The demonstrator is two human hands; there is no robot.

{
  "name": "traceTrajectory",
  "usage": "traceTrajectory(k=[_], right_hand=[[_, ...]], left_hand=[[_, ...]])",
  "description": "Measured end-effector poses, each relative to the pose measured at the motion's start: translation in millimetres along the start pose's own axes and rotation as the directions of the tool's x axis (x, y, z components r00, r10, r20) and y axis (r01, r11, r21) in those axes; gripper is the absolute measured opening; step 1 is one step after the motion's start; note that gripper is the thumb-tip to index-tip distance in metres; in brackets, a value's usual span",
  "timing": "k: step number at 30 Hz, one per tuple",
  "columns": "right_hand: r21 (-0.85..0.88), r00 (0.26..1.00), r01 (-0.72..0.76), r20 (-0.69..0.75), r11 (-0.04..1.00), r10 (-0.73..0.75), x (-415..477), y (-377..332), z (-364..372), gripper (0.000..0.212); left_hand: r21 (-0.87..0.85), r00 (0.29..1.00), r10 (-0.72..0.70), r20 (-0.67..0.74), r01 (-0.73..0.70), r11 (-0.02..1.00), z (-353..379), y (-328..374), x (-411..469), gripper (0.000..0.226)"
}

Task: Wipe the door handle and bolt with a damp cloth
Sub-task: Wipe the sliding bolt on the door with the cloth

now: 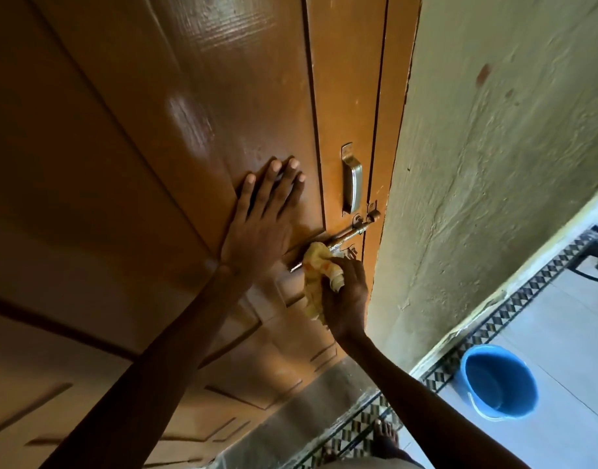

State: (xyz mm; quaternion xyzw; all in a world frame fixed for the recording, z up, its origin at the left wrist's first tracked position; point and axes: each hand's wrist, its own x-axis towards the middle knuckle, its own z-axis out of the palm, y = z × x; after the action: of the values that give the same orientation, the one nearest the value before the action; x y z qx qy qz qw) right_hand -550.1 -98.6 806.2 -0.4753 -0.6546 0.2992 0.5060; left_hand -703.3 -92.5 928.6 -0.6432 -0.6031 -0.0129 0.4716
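A brown wooden door (pixel 189 113) fills the left of the view. A silver pull handle (pixel 352 179) is fixed upright near its right edge. Below it a metal sliding bolt (pixel 348 233) runs slantwise toward the frame. My right hand (pixel 346 296) grips a bunched yellow cloth (pixel 319 265) and presses it against the bolt's left part, hiding that stretch of the rod. My left hand (pixel 265 214) lies flat on the door panel, fingers spread, just left of the bolt and handle.
A rough pale green wall (pixel 494 164) stands right of the door frame. A blue bucket (pixel 499 380) sits on the light floor tiles at lower right, beside a patterned tile border (pixel 514 299). A bare foot (pixel 385 434) shows at the bottom.
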Motion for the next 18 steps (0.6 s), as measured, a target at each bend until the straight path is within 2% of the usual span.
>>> traceTrajectory(k=[2, 4, 7, 8, 11, 13, 15, 18], right_hand=[[0.058, 0.994, -0.088, -0.064, 0.994, 0.091, -4.9, -4.5, 14.7, 0.041], [0.121, 0.990, -0.136, -0.017, 0.983, 0.139, -9.7, -11.3, 33.1, 0.041], [0.103, 0.979, -0.200, 0.055, 0.974, 0.195, -17.4, -15.3, 48.5, 0.051], [0.114, 0.982, -0.181, 0.079, 0.977, 0.173, -19.2, -15.8, 46.9, 0.050], [0.226, 0.995, -0.055, 0.099, 0.973, 0.033, -17.9, -15.5, 29.7, 0.025], [0.253, 0.995, -0.097, 0.046, 0.963, 0.088, -12.0, -17.8, 22.4, 0.018], [0.253, 0.981, -0.190, 0.001, 0.949, 0.196, -10.0, -18.4, 28.2, 0.022], [0.189, 0.976, -0.215, 0.061, 0.958, 0.207, -16.9, -20.6, 43.5, 0.040]], left_hand=[[-0.022, 1.000, -0.007, 0.010, 0.008, 1.000, 0.3, 0.5, -1.5, 0.059], [-0.050, 1.000, -0.006, 0.027, 0.007, 0.999, 0.7, 0.2, -2.3, 0.061], [-0.069, 0.999, -0.011, 0.031, 0.013, 0.998, 0.9, 0.4, -1.8, 0.065], [-0.068, 0.999, -0.013, 0.035, 0.016, 0.998, 1.3, 0.8, -1.8, 0.067], [-0.061, 0.999, -0.015, 0.040, 0.018, 0.998, 1.2, 1.9, -2.8, 0.071], [-0.059, 1.000, -0.008, 0.030, 0.009, 0.998, 0.9, 1.5, -3.0, 0.068], [-0.046, 1.000, -0.009, 0.014, 0.010, 0.999, 1.0, 0.6, -2.6, 0.066], [-0.030, 1.000, -0.003, 0.005, 0.003, 1.000, 1.1, 1.2, -2.1, 0.066]])
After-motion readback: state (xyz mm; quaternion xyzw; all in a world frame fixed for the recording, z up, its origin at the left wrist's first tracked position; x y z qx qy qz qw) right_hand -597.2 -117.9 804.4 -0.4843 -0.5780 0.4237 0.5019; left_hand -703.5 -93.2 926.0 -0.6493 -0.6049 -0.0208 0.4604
